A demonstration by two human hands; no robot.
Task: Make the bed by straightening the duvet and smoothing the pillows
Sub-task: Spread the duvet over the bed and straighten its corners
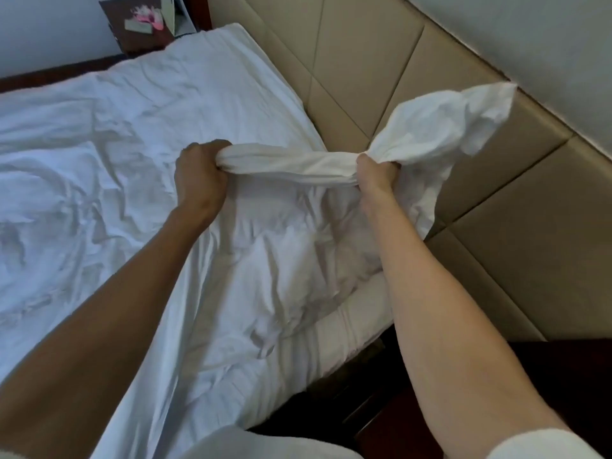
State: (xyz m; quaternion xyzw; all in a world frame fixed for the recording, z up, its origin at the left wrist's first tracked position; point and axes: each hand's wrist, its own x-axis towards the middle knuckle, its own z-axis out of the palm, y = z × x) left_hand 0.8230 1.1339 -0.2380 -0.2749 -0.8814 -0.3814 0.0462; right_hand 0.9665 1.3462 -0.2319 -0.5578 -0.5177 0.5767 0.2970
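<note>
A white, creased duvet covers the bed. Both hands hold its top edge bunched up, raised above the mattress near the headboard. My left hand grips the bunched edge from above, fingers curled round it. My right hand grips the same edge further right; beyond it a loose corner of the duvet flaps up against the headboard. The stretch of fabric between the hands is pulled taut. No pillow shows in this view.
A beige padded headboard runs along the right. The mattress edge shows below the lifted duvet, with the dark wooden bed frame under it. A dark bedside table with papers stands at the far corner.
</note>
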